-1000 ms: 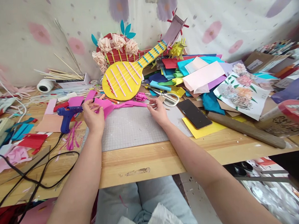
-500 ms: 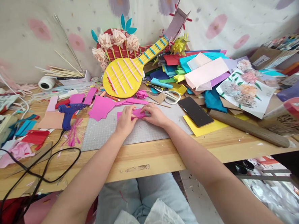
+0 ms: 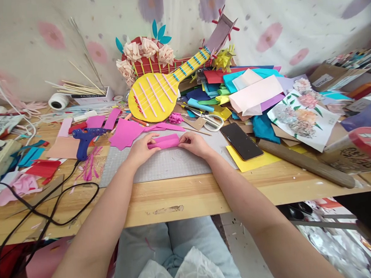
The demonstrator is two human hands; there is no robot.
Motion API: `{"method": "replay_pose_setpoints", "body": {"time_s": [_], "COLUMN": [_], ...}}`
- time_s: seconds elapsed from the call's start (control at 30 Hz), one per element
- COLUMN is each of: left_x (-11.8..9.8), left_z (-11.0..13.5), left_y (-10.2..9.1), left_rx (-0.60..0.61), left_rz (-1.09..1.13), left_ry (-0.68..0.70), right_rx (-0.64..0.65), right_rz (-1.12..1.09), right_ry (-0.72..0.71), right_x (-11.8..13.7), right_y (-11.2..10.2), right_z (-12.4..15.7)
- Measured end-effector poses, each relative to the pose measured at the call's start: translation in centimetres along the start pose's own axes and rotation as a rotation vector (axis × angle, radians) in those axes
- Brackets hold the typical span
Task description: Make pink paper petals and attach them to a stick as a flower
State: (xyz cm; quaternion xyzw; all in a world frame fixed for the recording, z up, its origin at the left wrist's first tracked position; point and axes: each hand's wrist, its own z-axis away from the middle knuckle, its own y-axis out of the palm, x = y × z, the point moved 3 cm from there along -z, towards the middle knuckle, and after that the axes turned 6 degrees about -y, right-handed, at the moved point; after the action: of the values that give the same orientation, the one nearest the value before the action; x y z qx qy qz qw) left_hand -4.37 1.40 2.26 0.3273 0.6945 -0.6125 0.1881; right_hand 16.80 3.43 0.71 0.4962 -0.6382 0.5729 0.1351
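A folded strip of magenta paper (image 3: 164, 142) spans the space between my two hands, just above or on the grey cutting mat (image 3: 162, 169). My left hand (image 3: 144, 149) pinches its left end between thumb and fingers. At the other end, my right hand (image 3: 194, 144) grips the strip's right tip with fingertips together. Behind them lies a larger magenta paper piece (image 3: 124, 133) with a jagged edge, and a long narrow magenta piece (image 3: 166, 126) reaches right from it. A small crumpled magenta flower (image 3: 175, 118) sits beyond my hands.
Left of the mat lies a blue glue gun (image 3: 85, 141) with a looping black cable (image 3: 67, 219). A yellow paper lute (image 3: 153, 97) leans at the back. Scissors (image 3: 214, 122), a phone (image 3: 242, 140) and a wooden stick (image 3: 306, 164) lie to the right.
My hands have moved apart, the left one shifting left, and more of the magenta strip now shows between them. The camera view has shifted slightly.
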Motion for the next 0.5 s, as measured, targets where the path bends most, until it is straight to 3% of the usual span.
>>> {"method": "replay_pose_setpoints", "body": {"time_s": [0.23, 0.5], "left_x": [2.2, 2.1], "left_z": [-0.7, -0.7], "left_y": [-1.1, 0.4], "left_rx": [0.002, 0.092], "left_rz": [0.264, 0.292], "left_ry": [-0.082, -0.033], "right_rx": [0.054, -0.041], "right_rz": [0.001, 0.013], "right_ry": [0.001, -0.002], "right_x": [0.8, 0.7], "right_y": [-0.3, 0.9], "right_z": [0.3, 0.2]}}
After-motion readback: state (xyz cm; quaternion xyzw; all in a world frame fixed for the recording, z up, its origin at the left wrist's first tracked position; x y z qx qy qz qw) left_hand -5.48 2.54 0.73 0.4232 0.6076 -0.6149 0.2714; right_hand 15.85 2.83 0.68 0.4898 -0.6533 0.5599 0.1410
